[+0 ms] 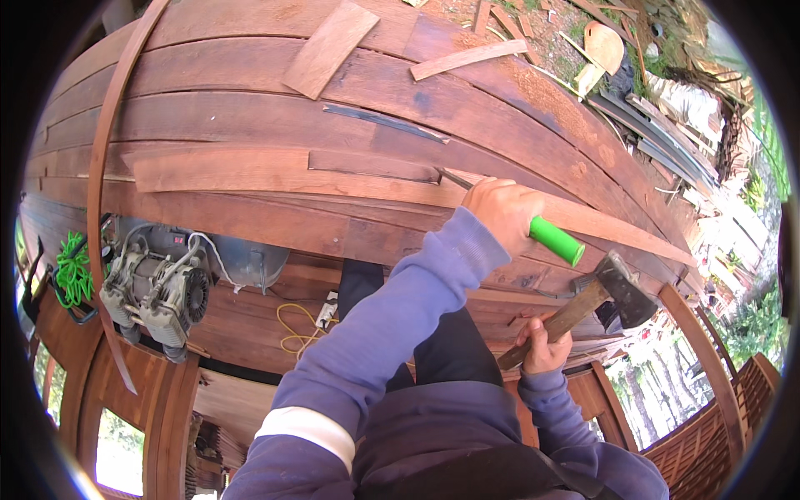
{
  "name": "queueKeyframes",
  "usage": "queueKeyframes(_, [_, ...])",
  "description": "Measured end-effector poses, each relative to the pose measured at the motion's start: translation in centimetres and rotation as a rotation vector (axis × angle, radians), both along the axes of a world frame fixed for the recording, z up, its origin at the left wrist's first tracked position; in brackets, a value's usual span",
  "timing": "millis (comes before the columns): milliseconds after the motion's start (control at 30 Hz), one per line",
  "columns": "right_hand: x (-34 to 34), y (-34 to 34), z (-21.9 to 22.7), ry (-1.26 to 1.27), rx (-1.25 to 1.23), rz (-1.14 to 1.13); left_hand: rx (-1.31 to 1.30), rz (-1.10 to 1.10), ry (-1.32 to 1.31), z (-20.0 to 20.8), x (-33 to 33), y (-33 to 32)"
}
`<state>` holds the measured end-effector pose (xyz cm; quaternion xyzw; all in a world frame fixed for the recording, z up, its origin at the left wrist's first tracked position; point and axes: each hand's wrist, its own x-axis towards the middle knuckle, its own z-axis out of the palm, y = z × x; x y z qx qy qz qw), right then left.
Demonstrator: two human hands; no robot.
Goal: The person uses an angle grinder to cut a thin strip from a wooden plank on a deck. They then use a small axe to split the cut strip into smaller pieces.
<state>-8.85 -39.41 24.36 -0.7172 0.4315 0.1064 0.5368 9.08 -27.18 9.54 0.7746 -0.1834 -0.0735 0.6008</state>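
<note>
My left hand (502, 215) is closed around a chisel with a bright green handle (557, 241). The chisel's narrow dark blade (452, 177) slants left, its tip at the right end of a long shallow recess (375, 165) in a long wooden board (225, 169). The board lies across the dark planks, and my left hand is over it. Lower right, my right hand (546, 347) grips the wooden handle of a hatchet (627, 290). Its dark, worn metal head is raised beside the chisel's green end, apart from it.
Loose wood offcuts (332, 48) and a dark strip (386, 122) lie on the plank surface (225, 67). An air compressor (158, 283) stands at left, near a green coiled hose (75, 271). A yellow cord (293, 327) runs below. Scrap wood (603, 46) litters the ground at far right.
</note>
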Motion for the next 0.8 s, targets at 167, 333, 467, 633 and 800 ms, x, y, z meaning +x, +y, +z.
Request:
queueKeyframes(167, [-0.4,-2.0,-1.3,0.086,0.012,0.027,0.041,-0.088,-0.041,1.2,-0.9,1.3])
queueKeyframes(333, [-1.1,-3.0,-3.7,0.242,0.145,0.104,-0.001,-0.048,0.206,4.0,-3.3,2.3])
queueKeyframes(467, [-2.1,-4.0,-5.8,0.306,0.238,0.158,0.043,0.213,0.637,2.2,-5.8,3.0])
queueKeyframes(633, [-3.8,-4.3,-8.6,0.261,0.116,0.219,0.092,0.269,0.739,-3.5,-7.7,0.8])
queueKeyframes(800, [-3.4,-4.1,-9.4,0.103,-0.121,0.362,-0.161,0.392,1.19,-4.9,-6.3,-2.0])
